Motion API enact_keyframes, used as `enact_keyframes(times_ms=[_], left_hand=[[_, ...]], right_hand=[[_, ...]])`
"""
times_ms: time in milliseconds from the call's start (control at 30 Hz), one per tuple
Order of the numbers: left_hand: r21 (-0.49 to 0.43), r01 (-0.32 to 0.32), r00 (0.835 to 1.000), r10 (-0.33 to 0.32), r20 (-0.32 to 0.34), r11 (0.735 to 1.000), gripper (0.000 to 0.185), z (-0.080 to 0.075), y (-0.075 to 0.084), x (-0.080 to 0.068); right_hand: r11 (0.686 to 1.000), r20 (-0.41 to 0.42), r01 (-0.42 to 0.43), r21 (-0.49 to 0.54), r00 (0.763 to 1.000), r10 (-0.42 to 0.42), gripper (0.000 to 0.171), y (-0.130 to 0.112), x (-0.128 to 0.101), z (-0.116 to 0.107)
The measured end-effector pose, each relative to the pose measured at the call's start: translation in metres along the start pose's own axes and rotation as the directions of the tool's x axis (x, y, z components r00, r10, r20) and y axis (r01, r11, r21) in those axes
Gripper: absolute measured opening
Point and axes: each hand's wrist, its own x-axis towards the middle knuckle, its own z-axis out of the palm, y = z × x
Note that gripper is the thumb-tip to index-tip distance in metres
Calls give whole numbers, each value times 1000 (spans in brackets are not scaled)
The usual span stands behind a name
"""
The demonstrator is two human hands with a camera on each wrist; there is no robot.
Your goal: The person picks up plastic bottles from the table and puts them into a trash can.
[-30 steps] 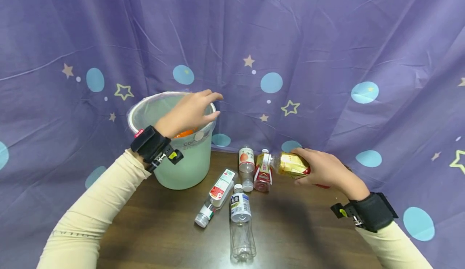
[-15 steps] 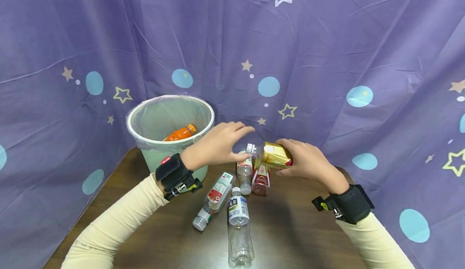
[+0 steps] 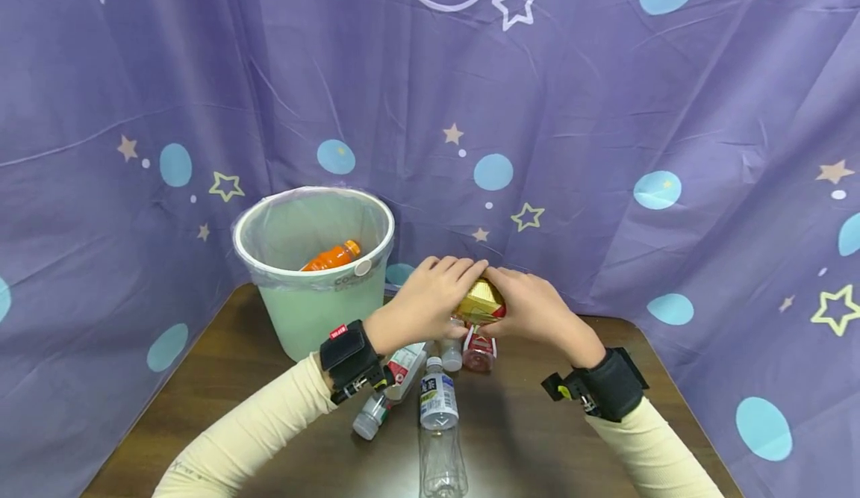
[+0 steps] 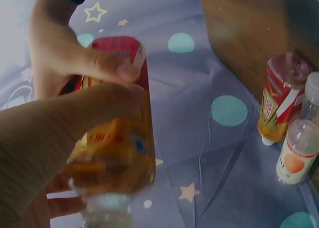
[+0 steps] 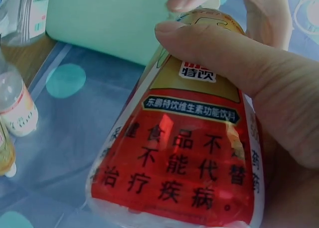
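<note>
Pointing neck at left hand (image 3: 425, 302) | gold-red bottle (image 3: 480, 304), axis crosswise | grip: clamped on it, right hand (image 3: 540, 310) likewise

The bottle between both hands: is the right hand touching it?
Touching. The right wrist view shows the right hand, its thumb laid across the bottle.

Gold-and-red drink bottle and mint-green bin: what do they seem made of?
Gold-and-red drink bottle: probably clear plastic in a glossy printed wrap; it catches highlights, with a see-through edge below the print.
Mint-green bin: likely rigid plastic, satin, judging by its smooth, even colour.
</note>
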Motion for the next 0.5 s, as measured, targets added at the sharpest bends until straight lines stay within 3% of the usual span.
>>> enact_keyframes(times_ms=[233, 500], left_hand=[[92, 49, 999, -50, 16, 995, 117, 12, 10, -3], [91, 82, 996, -85, 27, 992, 124, 22, 17, -11]], right_hand=[[999, 14, 38, 38, 999, -39, 73, -11, 1, 11], [997, 23, 36, 72, 999, -38, 70, -18, -1, 21]])
